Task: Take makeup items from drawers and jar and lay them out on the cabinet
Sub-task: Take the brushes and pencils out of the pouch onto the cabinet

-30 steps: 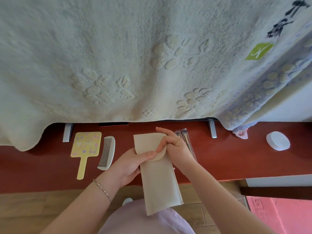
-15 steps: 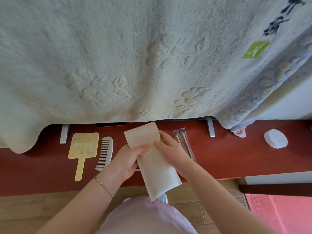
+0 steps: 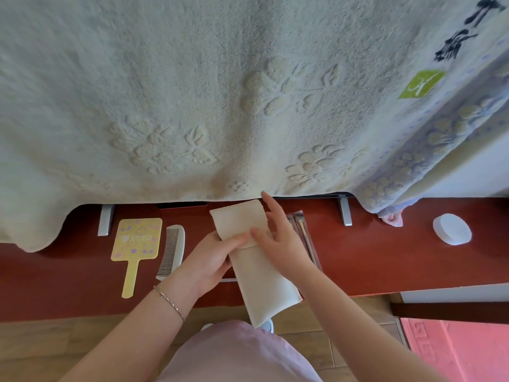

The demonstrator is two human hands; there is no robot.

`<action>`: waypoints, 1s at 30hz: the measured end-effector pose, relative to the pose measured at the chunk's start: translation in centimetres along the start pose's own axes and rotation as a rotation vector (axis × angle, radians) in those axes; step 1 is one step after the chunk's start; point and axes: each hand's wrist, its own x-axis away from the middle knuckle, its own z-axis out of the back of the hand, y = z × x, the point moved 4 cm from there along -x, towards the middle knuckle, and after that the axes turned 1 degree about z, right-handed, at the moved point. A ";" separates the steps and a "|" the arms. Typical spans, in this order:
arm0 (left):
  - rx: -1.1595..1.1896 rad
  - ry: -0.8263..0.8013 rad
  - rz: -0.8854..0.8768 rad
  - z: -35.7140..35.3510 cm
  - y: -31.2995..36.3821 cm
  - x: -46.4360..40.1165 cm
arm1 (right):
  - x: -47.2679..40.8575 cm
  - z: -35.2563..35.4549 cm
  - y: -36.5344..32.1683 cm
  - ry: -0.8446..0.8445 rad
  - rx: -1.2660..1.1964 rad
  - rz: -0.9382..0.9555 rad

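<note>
Pouch work is the step in hand: a long beige fabric pouch with a rounded flap [image 3: 259,260] is held slantwise above the front edge of the red-brown wooden worktop [image 3: 385,257], its upper end near the hem of the pale embossed towel [image 3: 220,106] that hangs over the back of the worktop, its lower end hanging past the worktop's edge toward the floor. The left hand [image 3: 206,267] grips the pouch from the left side, thumb curled onto the front just under the flap. The right hand [image 3: 278,244] rests against the pouch's right side, fingers [image 3: 271,208] loosely spread and pointing up, thumb touching the flap edge.

To do this well, the left hand should keep hold of the pouch body while the right thumb lifts the flap, so that nothing slides out of the low end. I would judge it wiser to bring the pouch fully over the worktop first; anything that drops now would miss it.

Left of the pouch lie a white plastic comb [image 3: 171,250] and, beyond it, a yellow hand mirror with a paddle handle [image 3: 135,244]. Just right of the pouch, partly behind the right hand, lie slim brushes in clear sleeves [image 3: 303,230]; a free strip between comb and brushes suits the contents.
</note>
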 end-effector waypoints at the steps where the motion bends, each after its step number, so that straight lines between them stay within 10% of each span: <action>1: 0.027 -0.004 0.011 0.1 0.1 0.0 | 0.2 0.0 -0.4 -0.025 0.054 0.056; 17: 0.232 -0.032 0.147 0.9 -0.4 -0.1 | 0.4 -0.1 -0.7 -0.011 0.336 0.315; 30: -0.071 0.090 -0.028 0.8 -0.2 0.0 | 0.5 -0.8 -0.1 -0.076 -0.045 -0.139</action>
